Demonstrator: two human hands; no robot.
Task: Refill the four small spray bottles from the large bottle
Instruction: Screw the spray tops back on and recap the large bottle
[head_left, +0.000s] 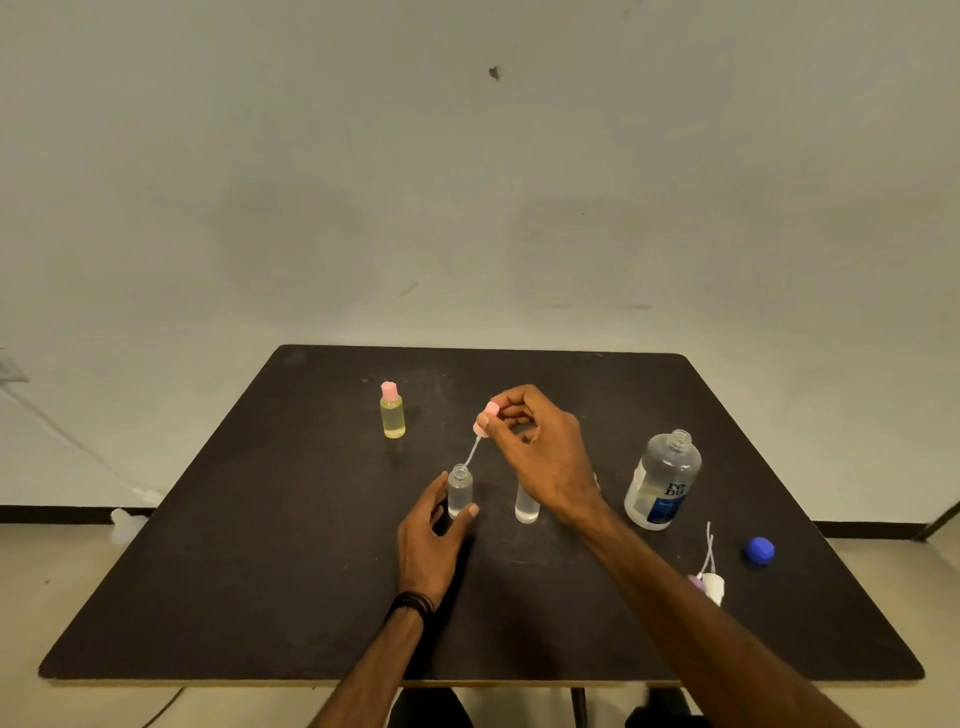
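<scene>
My left hand holds a small clear bottle upright on the black table; its neck is uncapped. My right hand pinches a pink spray cap above it, and the cap's thin tube hangs down toward the bottle's mouth. A second clear small bottle stands just right, partly hidden by my right wrist. A yellow small bottle with a pink cap stands at the back. The large clear bottle, uncapped, stands to the right.
A blue cap lies at the right of the table. Two loose spray caps with tubes lie near my right forearm. A wall stands behind the table, and a cable runs along the floor at left.
</scene>
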